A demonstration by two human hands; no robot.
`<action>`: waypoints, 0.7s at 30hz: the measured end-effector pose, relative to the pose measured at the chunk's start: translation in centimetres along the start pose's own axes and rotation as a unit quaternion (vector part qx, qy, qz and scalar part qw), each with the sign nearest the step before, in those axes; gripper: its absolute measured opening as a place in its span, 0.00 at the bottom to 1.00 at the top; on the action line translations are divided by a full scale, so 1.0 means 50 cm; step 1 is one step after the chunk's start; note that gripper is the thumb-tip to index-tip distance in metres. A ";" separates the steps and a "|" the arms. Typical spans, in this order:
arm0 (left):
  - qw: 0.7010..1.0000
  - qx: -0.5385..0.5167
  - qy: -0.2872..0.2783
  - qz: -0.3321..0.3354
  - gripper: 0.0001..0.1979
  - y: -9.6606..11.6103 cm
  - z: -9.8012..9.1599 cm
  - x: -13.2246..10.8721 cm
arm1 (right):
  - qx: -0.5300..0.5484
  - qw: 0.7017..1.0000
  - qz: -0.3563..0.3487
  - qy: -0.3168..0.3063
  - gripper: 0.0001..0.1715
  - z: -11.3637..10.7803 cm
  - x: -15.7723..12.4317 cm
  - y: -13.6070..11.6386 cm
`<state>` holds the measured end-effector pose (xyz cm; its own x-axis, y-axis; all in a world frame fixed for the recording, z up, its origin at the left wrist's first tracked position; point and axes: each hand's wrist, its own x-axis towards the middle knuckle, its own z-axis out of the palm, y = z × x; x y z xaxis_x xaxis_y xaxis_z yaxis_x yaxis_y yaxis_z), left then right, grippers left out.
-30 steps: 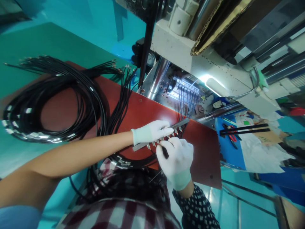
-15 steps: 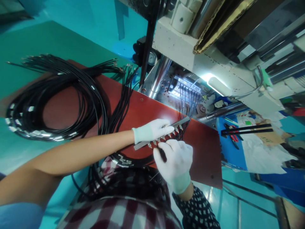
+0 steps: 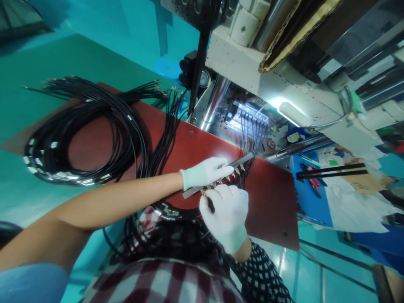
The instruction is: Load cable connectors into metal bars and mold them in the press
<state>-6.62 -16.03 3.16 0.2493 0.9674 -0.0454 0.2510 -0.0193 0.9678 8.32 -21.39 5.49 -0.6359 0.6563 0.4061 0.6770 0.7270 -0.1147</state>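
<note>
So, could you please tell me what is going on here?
A gloved person's left hand holds a flat metal bar along a row of small metal connectors. The right hand is at the row's lower end, its grip unclear. Black cables lie coiled leftward, partly over a reddish board; a lit machine stands beyond.

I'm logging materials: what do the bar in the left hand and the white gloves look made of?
Bar: probably metal, dull grey, judging by its straight edges. Gloves: likely knitted fabric, matte white, since the cuffs fit snugly.
</note>
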 end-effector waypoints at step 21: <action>0.991 -0.003 -0.128 -0.049 0.17 0.110 0.055 0.077 | -0.145 0.963 -0.056 -0.221 0.12 -0.146 0.008 0.299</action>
<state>-1.71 -13.09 7.62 0.4528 0.8689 -0.1999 0.2808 0.0738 0.9569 20.91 -11.75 10.56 -0.7631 0.6455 -0.0323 0.6291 0.7533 0.1917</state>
